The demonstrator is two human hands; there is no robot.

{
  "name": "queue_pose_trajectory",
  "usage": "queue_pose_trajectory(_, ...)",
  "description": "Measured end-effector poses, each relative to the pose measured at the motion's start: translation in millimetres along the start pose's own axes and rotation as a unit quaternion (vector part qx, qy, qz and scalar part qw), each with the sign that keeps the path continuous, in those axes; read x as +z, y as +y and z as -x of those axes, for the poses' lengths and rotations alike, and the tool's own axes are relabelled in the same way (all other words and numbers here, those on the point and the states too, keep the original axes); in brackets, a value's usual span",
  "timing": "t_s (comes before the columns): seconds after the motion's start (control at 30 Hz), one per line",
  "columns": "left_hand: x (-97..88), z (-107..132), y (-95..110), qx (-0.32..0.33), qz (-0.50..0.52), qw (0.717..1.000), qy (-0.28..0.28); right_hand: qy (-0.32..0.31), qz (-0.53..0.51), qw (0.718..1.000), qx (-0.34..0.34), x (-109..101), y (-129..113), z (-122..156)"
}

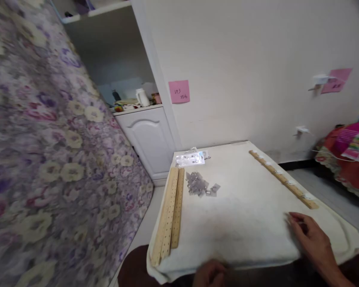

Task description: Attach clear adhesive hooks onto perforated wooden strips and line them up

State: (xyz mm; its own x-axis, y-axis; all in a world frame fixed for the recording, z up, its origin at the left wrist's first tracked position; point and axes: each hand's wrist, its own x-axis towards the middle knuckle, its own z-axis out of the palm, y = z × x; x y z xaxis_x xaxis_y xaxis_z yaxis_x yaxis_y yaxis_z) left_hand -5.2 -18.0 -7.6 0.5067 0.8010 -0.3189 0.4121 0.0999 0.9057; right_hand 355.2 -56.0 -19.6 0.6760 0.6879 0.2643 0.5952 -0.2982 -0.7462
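My right hand [312, 241] hovers over the right front of the table, just below the near end of a wooden strip [283, 179] with several clear-backed hooks along it. Its thumb and index fingertip come together in a pinch; whatever lies between them, if anything, is too small to make out. At the front edge, my left hand [211, 273] is cut off by the frame and smeared, so its fingers cannot be read. A pile of small clear adhesive hooks [197, 183] lies left of centre.
Several wooden strips with rows of holes [169, 211] lie along the table's left side. Clear packaging [190, 158] rests at the back left corner. A white cloth [233, 223] covers the table. A floral curtain [62, 159] hangs on the left; a bed [347, 159] stands to the right.
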Motion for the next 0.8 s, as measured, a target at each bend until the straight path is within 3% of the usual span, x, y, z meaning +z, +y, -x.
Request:
queue_pose_trajectory(0.1, -44.7, 25, 21, 0.075, -0.113, 0.974, 0.183, -0.043, 0.040, 0.997, -0.041, 11, -14, 14)
queue_pose_trajectory(0.17, -72.1, 39, 27, 0.083, -0.238, 0.919, 0.302, -0.045, 0.078, 0.995, -0.047, 14, -16, 19)
queue_pose_trajectory(0.23, -90.1, 46, 24, 0.054, -0.349, 0.865, 0.357, -0.048, 0.103, 0.993, -0.046, 15, -16, 21)
queue_pose_trajectory(0.33, -97.4, 45, 16, 0.032, -0.456, 0.813, 0.361, -0.059, 0.116, 0.990, -0.051, 14, -16, 21)
queue_pose_trajectory(0.43, -94.3, 40, 14, 0.023, -0.504, 0.788, 0.352, -0.057, 0.124, 0.989, -0.050, 14, -17, 22)
queue_pose_trajectory(0.67, -104.4, 37, 19, 0.083, -0.541, 0.778, 0.307, -0.044, 0.122, 0.989, -0.075, 15, -15, 23)
queue_pose_trajectory(0.8, -98.0, 30, 13, 0.111, -0.558, 0.770, 0.290, -0.043, 0.118, 0.989, -0.076, 15, -16, 23)
